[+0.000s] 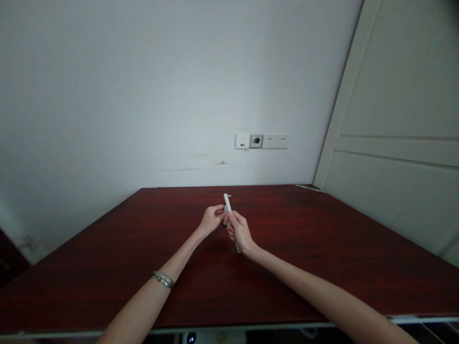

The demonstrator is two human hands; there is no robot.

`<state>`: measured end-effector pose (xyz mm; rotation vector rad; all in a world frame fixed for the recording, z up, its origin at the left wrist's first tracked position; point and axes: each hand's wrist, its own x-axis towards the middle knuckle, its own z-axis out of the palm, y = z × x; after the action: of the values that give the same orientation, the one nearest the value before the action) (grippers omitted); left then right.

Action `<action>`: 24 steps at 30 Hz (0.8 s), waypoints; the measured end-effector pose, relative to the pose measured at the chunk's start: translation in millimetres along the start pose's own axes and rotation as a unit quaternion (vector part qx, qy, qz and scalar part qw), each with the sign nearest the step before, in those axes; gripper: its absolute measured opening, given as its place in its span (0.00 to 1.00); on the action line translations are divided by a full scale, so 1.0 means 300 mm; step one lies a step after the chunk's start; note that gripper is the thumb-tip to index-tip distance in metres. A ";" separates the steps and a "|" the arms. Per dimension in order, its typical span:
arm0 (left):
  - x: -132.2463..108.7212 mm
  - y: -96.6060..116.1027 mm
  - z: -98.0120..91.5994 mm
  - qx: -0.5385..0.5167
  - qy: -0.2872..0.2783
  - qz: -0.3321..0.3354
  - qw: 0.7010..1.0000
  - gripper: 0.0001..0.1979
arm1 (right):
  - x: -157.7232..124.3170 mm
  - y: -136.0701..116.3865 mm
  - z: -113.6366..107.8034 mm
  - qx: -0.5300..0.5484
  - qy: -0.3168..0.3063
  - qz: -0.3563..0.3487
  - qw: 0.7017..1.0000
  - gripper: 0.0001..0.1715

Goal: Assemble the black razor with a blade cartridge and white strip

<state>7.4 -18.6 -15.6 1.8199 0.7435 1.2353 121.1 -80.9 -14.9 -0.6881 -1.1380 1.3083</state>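
Note:
Both my hands meet above the middle of a dark red wooden table [322, 258]. My right hand [238, 232] is wrapped round a slim white pen-like stick [227, 201] that points up and away, its lower end showing below my palm. My left hand [212, 219] pinches a small part at the stick's side, fingers closed; what it grips is too small to make out. A silver bracelet [163, 279] sits on my left forearm.
A white wall stands behind the table, with a row of sockets [261, 141] low on it. A pale door [398, 138] lines the right side. The table's near edge has a light trim.

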 end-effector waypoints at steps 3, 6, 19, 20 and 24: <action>0.001 -0.004 0.000 -0.004 -0.002 -0.006 1.000 0.10 | -0.003 0.003 -0.001 -0.001 -0.012 0.012 1.000 0.21; 0.001 -0.004 0.001 -0.008 0.003 0.007 1.000 0.09 | -0.002 0.001 -0.002 0.002 0.004 -0.003 1.000 0.21; 0.002 -0.010 0.006 0.009 -0.002 -0.002 1.000 0.06 | -0.007 0.005 -0.008 0.013 -0.004 0.010 1.000 0.21; 0.001 -0.011 0.006 0.009 -0.004 -0.008 1.000 0.06 | -0.008 0.007 -0.008 0.009 -0.009 0.017 1.000 0.21; 0.002 -0.016 0.007 0.001 -0.007 -0.015 1.000 0.09 | -0.007 0.004 -0.001 0.007 -0.009 0.010 1.000 0.21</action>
<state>9.5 -16.3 -19.8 1.8106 0.7609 1.2011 121.2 -82.6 -16.8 -0.6810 -1.1389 1.3408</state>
